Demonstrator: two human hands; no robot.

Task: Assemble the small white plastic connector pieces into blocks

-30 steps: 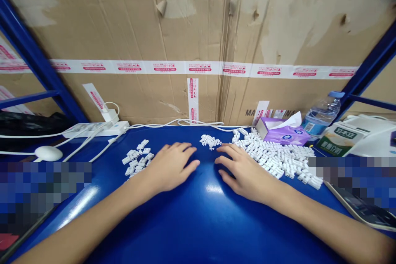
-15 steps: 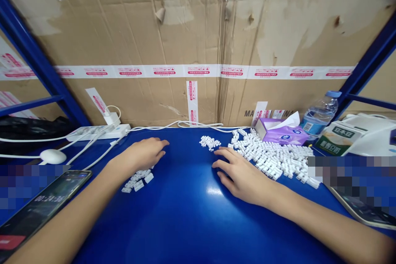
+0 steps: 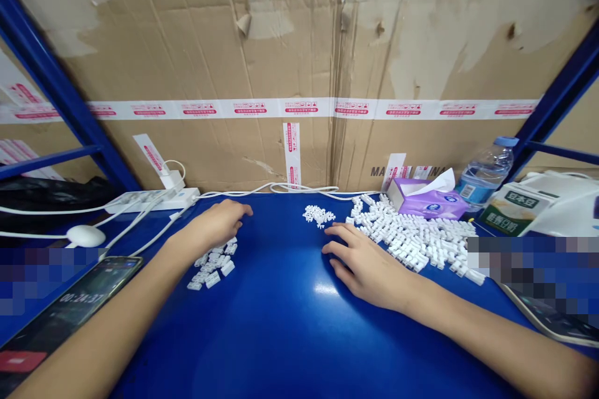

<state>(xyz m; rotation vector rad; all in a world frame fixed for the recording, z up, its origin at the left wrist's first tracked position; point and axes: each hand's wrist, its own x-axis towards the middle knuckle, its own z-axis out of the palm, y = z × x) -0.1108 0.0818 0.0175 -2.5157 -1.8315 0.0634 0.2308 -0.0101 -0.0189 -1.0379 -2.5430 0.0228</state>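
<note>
White heap: my right grip beside it, fingers apart; left grip seemingly reaching, left of it, can't tell if closed.

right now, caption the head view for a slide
Two bare hands over a blue tabletop, among three groups of small white pieces, beside a purple tissue pack.

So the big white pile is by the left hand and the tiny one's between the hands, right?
Not quite. The head view shows the big white pile by the right hand, not the left hand. The tiny pile is between the hands, as you said.
</note>
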